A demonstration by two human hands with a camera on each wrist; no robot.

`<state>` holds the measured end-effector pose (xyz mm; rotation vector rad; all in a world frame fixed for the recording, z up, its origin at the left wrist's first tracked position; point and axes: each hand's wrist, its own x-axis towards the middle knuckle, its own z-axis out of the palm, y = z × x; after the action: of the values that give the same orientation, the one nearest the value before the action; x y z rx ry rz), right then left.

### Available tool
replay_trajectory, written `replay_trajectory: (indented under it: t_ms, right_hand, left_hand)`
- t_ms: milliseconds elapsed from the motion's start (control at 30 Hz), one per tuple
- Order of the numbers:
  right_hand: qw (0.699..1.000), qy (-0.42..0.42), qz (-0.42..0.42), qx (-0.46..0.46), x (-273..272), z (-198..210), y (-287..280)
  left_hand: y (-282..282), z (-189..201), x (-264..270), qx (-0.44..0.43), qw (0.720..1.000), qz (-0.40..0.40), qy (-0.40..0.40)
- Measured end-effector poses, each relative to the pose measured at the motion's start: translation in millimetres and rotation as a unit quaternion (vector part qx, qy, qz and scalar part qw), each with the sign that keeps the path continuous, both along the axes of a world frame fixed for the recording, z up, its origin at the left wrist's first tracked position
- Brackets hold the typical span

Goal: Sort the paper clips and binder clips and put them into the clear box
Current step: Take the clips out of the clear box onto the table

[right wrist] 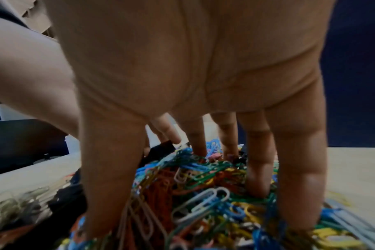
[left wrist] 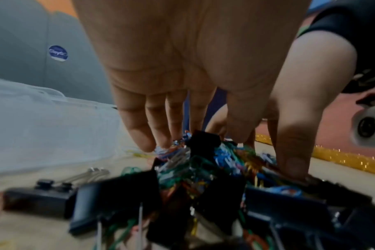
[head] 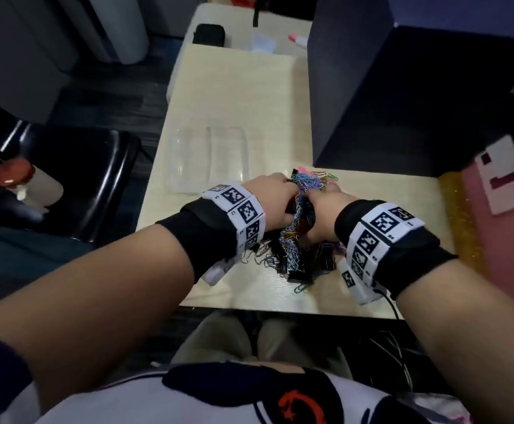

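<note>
On the light wooden desk [head: 234, 96], close to its near edge, lies one mixed heap: coloured wire paper clips [right wrist: 206, 182] tangled together with black metal binder clips [left wrist: 118, 194]. A few binder clips and some plain silver paper clips [right wrist: 13, 201] lie loose on the left side of the heap.

Both hands are in the heap from above. The left hand [head: 275, 194] has its fingers [left wrist: 139, 132] nearly straight and pointing down, with the tips touching the top of the clips. The right hand [head: 323, 209] is spread open, and its fingertips are pushed down into the coloured clips. Neither hand plainly pinches anything.

I think the paper clips are very light and springy, and they hook into each other, so they may come up in chains; it is better to pinch a small bunch and shake it. The binder clips are stiffer and heavier, and the black body is a good place to hold.

The clips are too many and too tangled to count; I see one heap and two hands.

Further on, near the desk's left edge, stands one clear plastic box [head: 209, 157] with two compartments, and it looks still empty.
</note>
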<state>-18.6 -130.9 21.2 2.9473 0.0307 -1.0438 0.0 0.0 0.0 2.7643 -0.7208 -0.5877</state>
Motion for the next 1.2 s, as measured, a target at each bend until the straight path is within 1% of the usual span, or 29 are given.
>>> replay_trajectory:
  t_ms: [33,67,167,233,300,367,467,500,567,633,700,767,833,867,933,1000,1067,1133,1200]
  right_hand:
    - [1.0,-0.003,-0.013,-0.001,-0.8,-2.2,0.8]
    - [1.0,-0.016,-0.02,-0.003,-1.2,-5.5,1.7]
    - [0.999,-0.036,-0.01,-0.017,-0.8,-15.2,2.8]
    - [0.999,-0.051,-0.006,-0.018,2.0,-20.4,3.4]
    - [0.997,-0.071,0.002,-0.018,2.3,-24.8,3.6]
    - [0.995,-0.097,0.011,-0.018,-0.3,-26.0,4.6]
    - [0.992,-0.119,0.026,-0.029,-4.9,-25.1,6.3]
    - [0.991,-0.127,0.031,-0.033,-6.4,-24.4,7.1]
    - [0.988,-0.143,0.036,-0.034,-8.4,-23.3,6.9]
    - [0.986,-0.157,0.042,-0.034,-10.4,-22.2,5.4]
    - [0.985,-0.164,0.048,-0.038,-10.5,-19.1,2.9]
    - [0.983,-0.175,0.05,-0.033,-8.9,-15.8,-0.8]
    - [0.982,-0.182,0.047,-0.023,-5.9,-13.9,-4.4]
    - [0.981,-0.185,0.047,-0.02,-4.9,-14.0,-5.9]
    - [0.978,-0.205,0.041,-0.009,-3.4,-15.8,-8.7]
    - [0.972,-0.234,0.023,0.022,-3.5,-17.0,-10.3]
    - [0.961,-0.268,-0.001,0.066,-3.0,-17.5,-10.2]
    - [0.949,-0.297,-0.02,0.104,-1.4,-16.0,-7.7]
    - [0.94,-0.312,-0.034,0.132,1.2,-12.4,-3.0]
  left_hand:
    - [-1.3,-2.8,0.3,0.022,1.0,-0.007,0.001]
    - [-2.7,-6.8,1.7,0.032,0.999,-0.009,-0.02]
    - [-4.7,-15.0,3.3,0.05,0.997,-0.015,-0.05]
    - [-5.2,-15.2,6.9,0.04,0.997,-0.011,-0.061]
    - [-4.5,-14.0,10.3,0.028,0.996,-0.001,-0.089]
    - [-2.3,-10.3,12.0,0.039,0.99,0.03,-0.129]
    - [3.9,-4.5,11.1,0.075,0.972,0.109,-0.195]
    - [5.2,-4.9,10.3,0.095,0.967,0.129,-0.198]
    - [5.1,-5.6,10.2,0.122,0.964,0.157,-0.178]
    - [5.2,-12.4,13.9,0.14,0.965,0.159,-0.154]
    - [5.0,-12.7,16.1,0.141,0.966,0.156,-0.149]
    - [3.4,-9.7,17.0,0.131,0.977,0.114,-0.127]
    - [5.4,-1.5,17.6,0.099,0.983,0.089,-0.13]
    - [8.7,4.9,17.2,0.068,0.984,0.096,-0.136]
    - [22.7,10.0,25.2,0.045,0.978,0.131,-0.156]
    - [40.2,13.2,33.2,0.078,0.967,0.176,-0.165]
    - [54.0,13.2,36.4,0.136,0.957,0.212,-0.145]
    - [58.9,6.0,36.4,0.174,0.955,0.212,-0.111]
    - [58.5,-2.9,38.2,0.182,0.958,0.202,-0.092]
